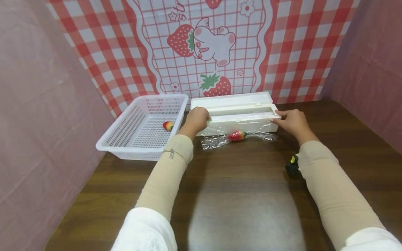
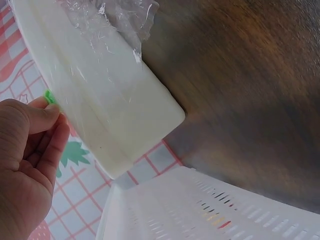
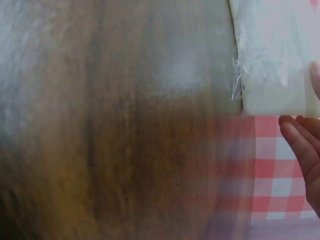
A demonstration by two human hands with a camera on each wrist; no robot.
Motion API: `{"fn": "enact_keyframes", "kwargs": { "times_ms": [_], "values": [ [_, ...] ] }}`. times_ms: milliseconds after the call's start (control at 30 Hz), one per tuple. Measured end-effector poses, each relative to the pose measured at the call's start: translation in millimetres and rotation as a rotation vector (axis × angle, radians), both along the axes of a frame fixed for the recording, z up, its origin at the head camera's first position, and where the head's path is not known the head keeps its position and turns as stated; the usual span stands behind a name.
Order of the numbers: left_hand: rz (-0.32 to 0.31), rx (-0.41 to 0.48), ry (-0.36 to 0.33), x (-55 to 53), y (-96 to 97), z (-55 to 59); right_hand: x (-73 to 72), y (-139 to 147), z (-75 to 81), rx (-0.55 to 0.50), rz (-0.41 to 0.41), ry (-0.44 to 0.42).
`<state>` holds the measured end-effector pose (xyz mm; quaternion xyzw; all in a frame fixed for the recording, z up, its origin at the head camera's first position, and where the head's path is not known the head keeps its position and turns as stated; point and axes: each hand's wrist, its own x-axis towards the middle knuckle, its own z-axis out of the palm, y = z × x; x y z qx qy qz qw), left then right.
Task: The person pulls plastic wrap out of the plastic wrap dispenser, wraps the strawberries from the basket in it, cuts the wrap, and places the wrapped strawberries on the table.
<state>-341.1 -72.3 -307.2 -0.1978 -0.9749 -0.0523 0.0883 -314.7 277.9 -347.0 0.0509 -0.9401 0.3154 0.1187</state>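
A long white cling film dispenser [image 1: 216, 130] with its lid raised at the back stands against the printed cloth. My left hand [image 1: 195, 121] is at its left end, thumb and forefinger pinching a small green slider [image 2: 49, 97] at the box's upper edge. At the opposite end my right hand [image 1: 293, 123] grips the corner, thumb on the front and fingers [image 3: 296, 140] against the end face. Clear cling film [image 1: 215, 142] hangs down the front onto the table. A red toy strawberry [image 1: 236, 135] with a yellowish top lies in the film before the box.
A white perforated basket [image 1: 117, 150] stands left of the dispenser, close to its end, with another strawberry [image 1: 168, 126] inside. Near the right wrist is a black object [image 1: 292, 170] with a yellow patch. The brown wooden table [image 1: 245, 195] meets a red-and-white checked cloth [image 1: 292, 52] behind.
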Motion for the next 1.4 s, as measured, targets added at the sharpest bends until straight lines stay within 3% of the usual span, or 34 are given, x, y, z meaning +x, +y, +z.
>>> {"fn": "enact_keyframes", "kwargs": {
  "times_ms": [633,867,1067,1400],
  "values": [
    [0.007,0.0,0.003,3.3,-18.2,0.7,1.4,-7,1.2,-0.004,0.0,-0.007],
    [0.034,-0.012,-0.006,4.9,-28.0,5.9,-0.7,-5,1.3,0.002,-0.007,0.009],
    [0.075,-0.044,0.029,6.2,-42.7,9.9,0.0,-3,3.1,-0.013,-0.012,-0.001],
    [0.065,-0.061,0.066,7.5,-52.1,5.6,2.3,-1,-0.2,-0.019,-0.003,-0.03]
  ]
}}
